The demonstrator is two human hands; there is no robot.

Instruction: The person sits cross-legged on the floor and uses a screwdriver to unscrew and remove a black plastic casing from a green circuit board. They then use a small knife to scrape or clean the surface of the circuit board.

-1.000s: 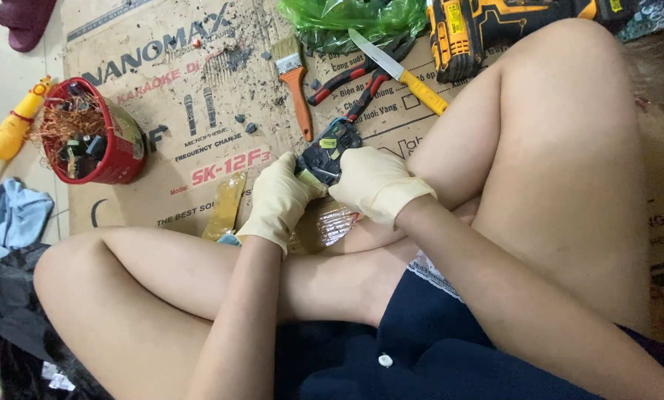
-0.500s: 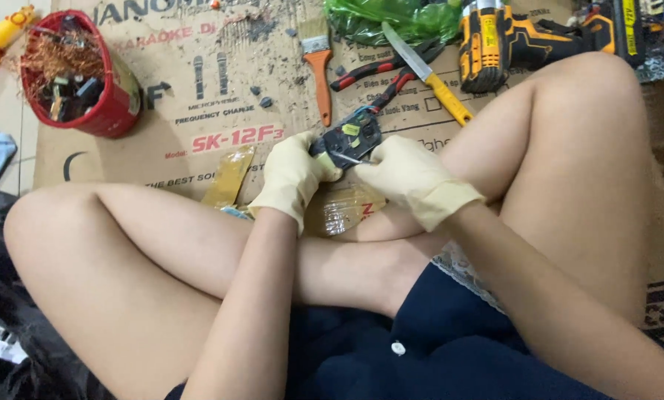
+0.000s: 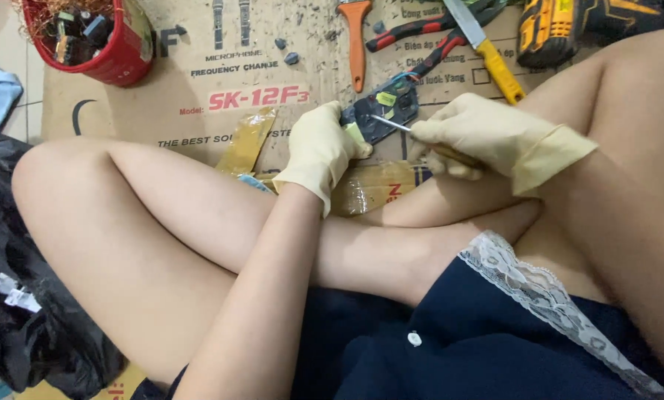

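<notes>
Even, soft indoor light, and my view is mostly sharp.

I see only faint shadows under the legs and gloved hands. The clear tape on the cardboard throws a mild glare. The black bag at the lower left falls dark, and the frame's edges go slightly soft.

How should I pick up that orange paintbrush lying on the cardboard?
Grip the paintbrush by its long orange handle, probably from above. The handle lies flat and bare on the cardboard, pointing toward the left hand, while the bristle end runs out of view at the top.
</notes>
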